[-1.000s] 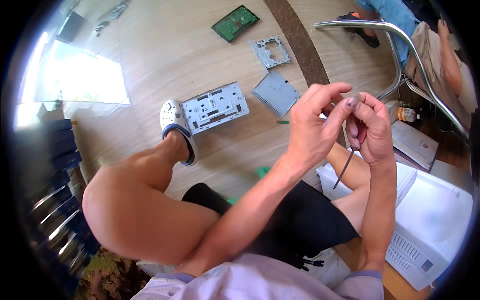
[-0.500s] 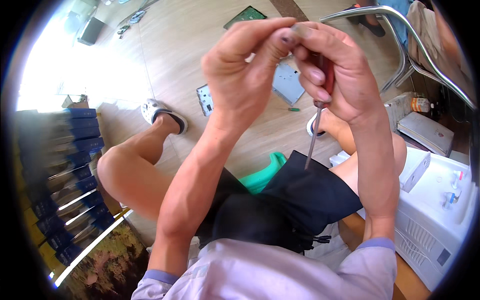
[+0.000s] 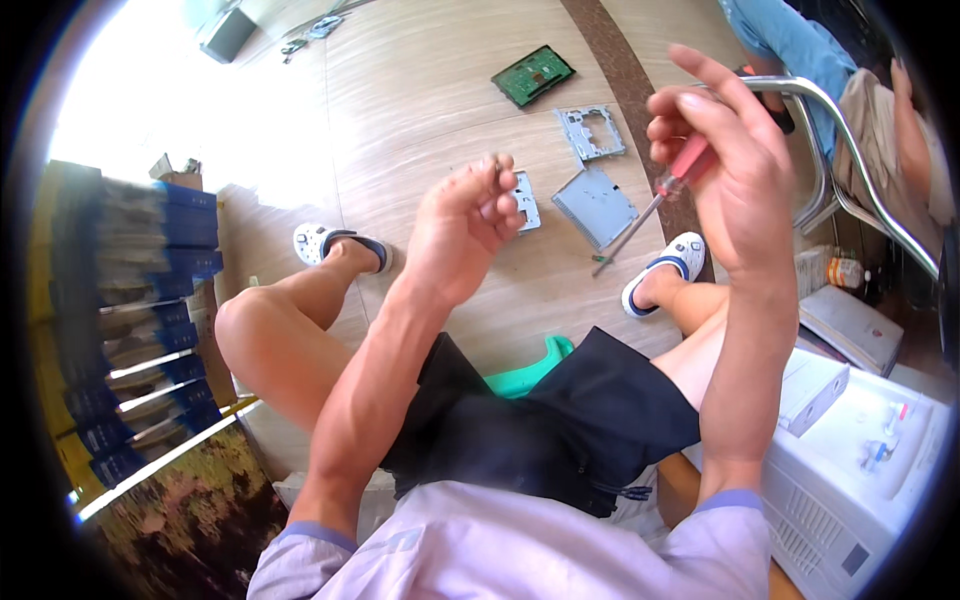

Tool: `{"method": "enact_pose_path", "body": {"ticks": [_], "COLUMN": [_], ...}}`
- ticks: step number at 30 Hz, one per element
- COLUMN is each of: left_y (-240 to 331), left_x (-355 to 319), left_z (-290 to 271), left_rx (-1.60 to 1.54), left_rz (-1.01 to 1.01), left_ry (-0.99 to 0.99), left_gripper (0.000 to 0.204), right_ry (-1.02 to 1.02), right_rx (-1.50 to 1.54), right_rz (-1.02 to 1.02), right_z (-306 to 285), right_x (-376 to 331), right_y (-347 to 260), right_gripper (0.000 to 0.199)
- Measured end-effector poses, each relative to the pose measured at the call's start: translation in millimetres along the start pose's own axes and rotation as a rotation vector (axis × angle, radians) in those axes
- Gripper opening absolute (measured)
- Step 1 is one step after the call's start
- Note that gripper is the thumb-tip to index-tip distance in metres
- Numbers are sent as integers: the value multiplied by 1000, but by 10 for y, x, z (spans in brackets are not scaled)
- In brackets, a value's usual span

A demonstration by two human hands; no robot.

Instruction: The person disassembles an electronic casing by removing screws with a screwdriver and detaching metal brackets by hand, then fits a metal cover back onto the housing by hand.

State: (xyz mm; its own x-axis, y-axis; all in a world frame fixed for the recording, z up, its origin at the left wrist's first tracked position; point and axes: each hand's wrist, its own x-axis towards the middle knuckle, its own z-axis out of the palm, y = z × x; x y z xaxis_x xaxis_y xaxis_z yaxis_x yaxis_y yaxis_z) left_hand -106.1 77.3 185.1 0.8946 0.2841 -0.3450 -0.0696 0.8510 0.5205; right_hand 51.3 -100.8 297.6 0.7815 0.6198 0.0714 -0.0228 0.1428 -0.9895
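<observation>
A screwdriver (image 3: 688, 163) with a red handle is held in my right hand (image 3: 745, 195), its long metal shaft slanting down and left. The thumb side grips the handle loosely while my index finger stretches upward. My left hand (image 3: 455, 235) is raised at the centre with fingers curled together; whatever they may hold is too small to make out. Behind it, partly covered, lies a small metal plate (image 3: 528, 202). Beyond the hands, on the floor, are a grey metal panel (image 3: 596, 208), a cut-out metal bracket (image 3: 575, 132) and a green circuit board (image 3: 533, 76).
Blue boxes (image 3: 185, 262) are stacked at left. A white water dispenser (image 3: 815, 495) lies at right, near a metal-framed chair (image 3: 828, 120). Another person's blue-trousered leg (image 3: 775, 35) shows beyond. Between my legs is a green plastic piece (image 3: 535, 372).
My hands, together before, have come apart: the left lower, the right out to the right with the screwdriver. The view has shifted, uncovering the floor parts.
</observation>
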Motion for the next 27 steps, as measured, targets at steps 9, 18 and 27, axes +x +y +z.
{"method": "enact_pose_path", "body": {"ticks": [9, 18, 27], "left_y": [-262, -121, -61], "left_x": [-201, -269, -309], "left_z": [-235, -148, -251], "left_rx": [-323, -336, -321], "left_rz": [-80, -13, 33], "left_ry": [15, 98, 132], "left_gripper": [18, 17, 16], "right_ry": [-5, 18, -49], "right_rx": [-597, -282, -398], "right_rz": [-275, -552, -548], "right_z": [95, 17, 278], "right_x": [-419, -641, -766], "right_y": [152, 128, 281], "right_gripper": [46, 51, 47]}}
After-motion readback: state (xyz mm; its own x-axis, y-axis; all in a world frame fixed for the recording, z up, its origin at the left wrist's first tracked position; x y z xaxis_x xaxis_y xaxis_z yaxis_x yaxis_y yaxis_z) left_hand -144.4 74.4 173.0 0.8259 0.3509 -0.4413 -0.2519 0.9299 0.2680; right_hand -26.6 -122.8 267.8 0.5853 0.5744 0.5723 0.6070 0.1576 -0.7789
